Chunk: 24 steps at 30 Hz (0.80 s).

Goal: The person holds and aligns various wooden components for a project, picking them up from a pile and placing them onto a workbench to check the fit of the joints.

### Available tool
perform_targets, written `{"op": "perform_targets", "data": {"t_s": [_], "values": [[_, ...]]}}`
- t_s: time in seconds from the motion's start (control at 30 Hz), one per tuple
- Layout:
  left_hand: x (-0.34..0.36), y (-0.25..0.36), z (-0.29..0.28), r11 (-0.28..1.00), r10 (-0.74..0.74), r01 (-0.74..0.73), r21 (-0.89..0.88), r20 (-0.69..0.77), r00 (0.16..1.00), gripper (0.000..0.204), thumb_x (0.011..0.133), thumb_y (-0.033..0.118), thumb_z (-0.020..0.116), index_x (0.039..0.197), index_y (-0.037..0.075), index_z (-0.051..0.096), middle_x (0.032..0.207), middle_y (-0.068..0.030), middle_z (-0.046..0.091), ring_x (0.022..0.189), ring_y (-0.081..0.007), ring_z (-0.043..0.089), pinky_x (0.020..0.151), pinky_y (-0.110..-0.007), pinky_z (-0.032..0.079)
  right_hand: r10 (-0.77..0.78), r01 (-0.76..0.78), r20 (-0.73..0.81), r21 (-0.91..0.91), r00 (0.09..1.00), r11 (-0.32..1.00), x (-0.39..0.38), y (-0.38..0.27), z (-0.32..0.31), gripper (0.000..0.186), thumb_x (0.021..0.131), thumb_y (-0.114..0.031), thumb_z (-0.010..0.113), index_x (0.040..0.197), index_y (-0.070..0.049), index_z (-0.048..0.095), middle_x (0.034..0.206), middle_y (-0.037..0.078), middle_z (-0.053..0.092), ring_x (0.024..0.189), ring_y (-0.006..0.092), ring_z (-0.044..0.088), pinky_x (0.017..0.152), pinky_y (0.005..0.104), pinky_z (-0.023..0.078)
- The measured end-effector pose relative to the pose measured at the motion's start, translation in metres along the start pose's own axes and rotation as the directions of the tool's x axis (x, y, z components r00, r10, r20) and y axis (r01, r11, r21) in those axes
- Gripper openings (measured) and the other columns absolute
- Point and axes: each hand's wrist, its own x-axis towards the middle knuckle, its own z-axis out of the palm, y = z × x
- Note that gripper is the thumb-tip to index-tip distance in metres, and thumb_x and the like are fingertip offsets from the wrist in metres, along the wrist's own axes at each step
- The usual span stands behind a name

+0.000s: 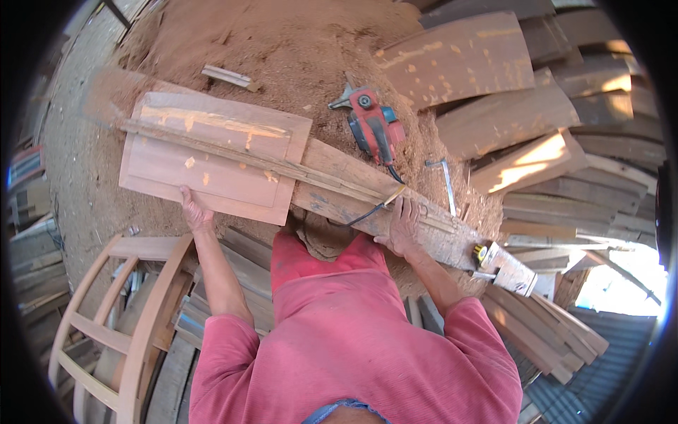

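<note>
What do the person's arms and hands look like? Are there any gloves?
No gloves: the left hand and right hand are bare. The left sleeve and right sleeve are short, loose and pinkish-red, leaving both forearms uncovered.

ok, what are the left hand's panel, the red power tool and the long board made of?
Panel: likely wood, smooth and matte, from its brown tone; orange patches may be filler.
Red power tool: probably plastic-bodied, slightly glossy, by its moulded curves.
Long board: apparently worn timber, rough, by its stains.
</note>
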Motion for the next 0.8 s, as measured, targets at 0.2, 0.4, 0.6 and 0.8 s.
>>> {"op": "perform_targets", "data": {"t_s": [0.2,0.4,0.6,0.8], "values": [[0.001,-0.004,0.008,1.0,0.01,-0.009,0.028,-0.035,0.999,0.073,0.098,0.043,0.068,0.154,0.004,0.04,0.153,-0.0165,0.05,0.141,-0.0374,0.046,0.119,-0.057,0.036,0.043,-0.048,-0.17,-0.025,0.984,0.999,-0.049,-0.018,0.061,0.082,0.077,-0.026,0.082,0.146,-0.001,0.044,0.119,0.022,0.052,0.111,0.0421,0.05,0.099,0.0545,0.042],[-0.001,0.001,-0.005,0.998,0.02,-0.016,0.06,-0.071,0.997,0.072,0.102,0.043,0.063,0.155,0.002,0.037,0.154,-0.0172,0.049,0.141,-0.0372,0.046,0.12,-0.053,0.035,0.046,-0.017,-0.128,0.217,0.991,0.976,-0.039,-0.008,0.04,0.056,0.081,-0.024,0.078,0.129,-0.003,0.058,0.115,0.023,0.062,0.113,0.0423,0.057,0.098,0.0527,0.045],[-0.103,-0.017,-0.021,0.982,0.168,-0.155,0.11,-0.113,0.979,0.071,0.102,0.035,0.066,0.155,0.0,0.035,0.15,-0.0191,0.05,0.138,-0.0335,0.049,0.118,-0.051,0.04,0.104,-0.064,-0.138,0.269,0.985,0.961,-0.004,0.024,-0.022,0.056,0.081,-0.021,0.08,0.13,-0.004,0.058,0.117,0.023,0.065,0.114,0.0436,0.058,0.099,0.0516,0.045],[-0.217,0.02,-0.046,0.963,0.232,-0.197,0.185,-0.19,0.954,0.061,0.102,0.03,0.067,0.149,-0.002,0.044,0.14,-0.0156,0.058,0.126,-0.029,0.06,0.106,-0.043,0.052,0.129,-0.042,0.265,-0.309,0.956,0.95,0.056,-0.04,-0.1,0.055,0.09,-0.041,0.071,0.126,0.0,0.063,0.124,0.021,0.069,0.12,0.0424,0.061,0.109,0.0505,0.042]]}}
